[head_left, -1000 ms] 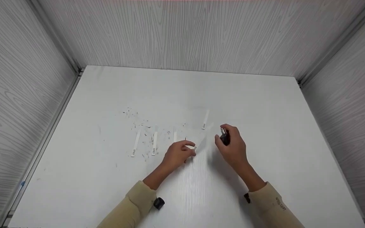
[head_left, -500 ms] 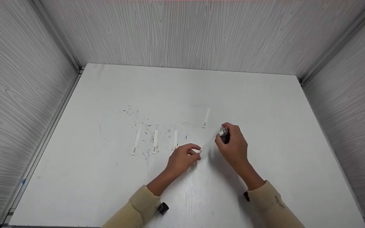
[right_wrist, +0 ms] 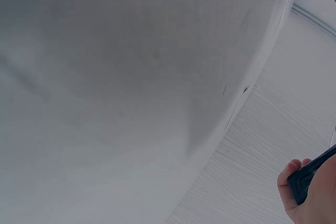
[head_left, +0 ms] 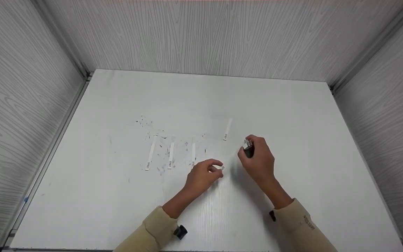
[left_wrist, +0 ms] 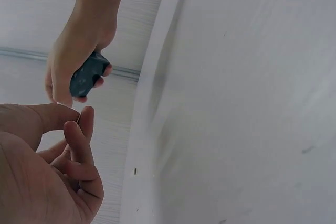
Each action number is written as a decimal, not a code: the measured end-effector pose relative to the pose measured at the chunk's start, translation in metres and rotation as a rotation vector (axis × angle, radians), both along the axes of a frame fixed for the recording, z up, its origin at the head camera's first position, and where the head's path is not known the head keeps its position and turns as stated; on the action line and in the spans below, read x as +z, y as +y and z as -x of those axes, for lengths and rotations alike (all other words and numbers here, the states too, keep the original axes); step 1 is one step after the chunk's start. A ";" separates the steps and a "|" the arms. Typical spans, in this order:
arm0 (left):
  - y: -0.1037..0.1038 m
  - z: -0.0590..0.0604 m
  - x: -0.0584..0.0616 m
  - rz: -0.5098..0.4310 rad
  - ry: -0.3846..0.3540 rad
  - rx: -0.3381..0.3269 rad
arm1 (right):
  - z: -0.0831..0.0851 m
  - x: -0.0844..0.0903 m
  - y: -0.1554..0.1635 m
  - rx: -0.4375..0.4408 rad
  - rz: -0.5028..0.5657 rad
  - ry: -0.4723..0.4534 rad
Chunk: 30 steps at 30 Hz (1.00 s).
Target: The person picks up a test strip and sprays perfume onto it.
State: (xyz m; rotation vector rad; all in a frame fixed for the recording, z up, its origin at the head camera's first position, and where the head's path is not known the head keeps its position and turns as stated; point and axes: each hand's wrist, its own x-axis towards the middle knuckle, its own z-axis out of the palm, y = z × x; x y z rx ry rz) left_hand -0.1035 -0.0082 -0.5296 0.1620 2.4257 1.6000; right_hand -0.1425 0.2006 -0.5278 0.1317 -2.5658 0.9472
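Near the middle of the white table (head_left: 292,147), both hands work close together. Left hand (head_left: 201,176) has thumb and forefinger pinched on the near end of a thin white strip (head_left: 222,168), other fingers curled under; the left wrist view shows the fingertips (left_wrist: 79,116) pressed together on something very thin, barely visible edge-on. Right hand (head_left: 259,161) is wrapped round a small dark tool (head_left: 247,149) with a silvery tip, just right of the pinch and apart from it; the left wrist view shows the dark body (left_wrist: 86,77) gripped in curled fingers, and the right wrist view catches only its edge (right_wrist: 310,179) in the palm. What the tool is, can't tell. Left of the hands, three more white strips lie side by side on the table, far-left one (head_left: 150,156), middle one (head_left: 170,155), right one (head_left: 193,154), with dark specks (head_left: 145,123) scattered around them. Another strip (head_left: 227,129) lies alone further back. Judgement: strip looks paper-light, floppy, easily creased or torn, likely to slide or lift off the smooth table; best held by one end with a light fingertip pinch, as it is now. Tool looks rigid and light, fine for a full-hand grip on its body. Beige sleeves (head_left: 159,224) on both arms, with a black wrist-worn device (head_left: 180,231) on the left one.
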 end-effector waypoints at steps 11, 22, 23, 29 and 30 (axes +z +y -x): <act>-0.002 0.001 0.000 0.003 -0.006 0.018 | 0.002 -0.002 0.002 -0.019 -0.006 -0.012; -0.004 0.001 0.001 -0.001 -0.001 0.013 | 0.003 -0.001 0.001 0.004 -0.069 0.023; -0.004 0.000 0.001 0.001 -0.003 0.013 | 0.003 -0.001 0.001 0.008 -0.077 0.031; -0.006 -0.002 0.003 0.013 -0.004 0.018 | 0.003 -0.001 0.000 0.016 -0.104 0.066; -0.006 -0.002 0.003 0.013 -0.006 0.022 | 0.003 -0.001 0.000 0.015 -0.101 0.068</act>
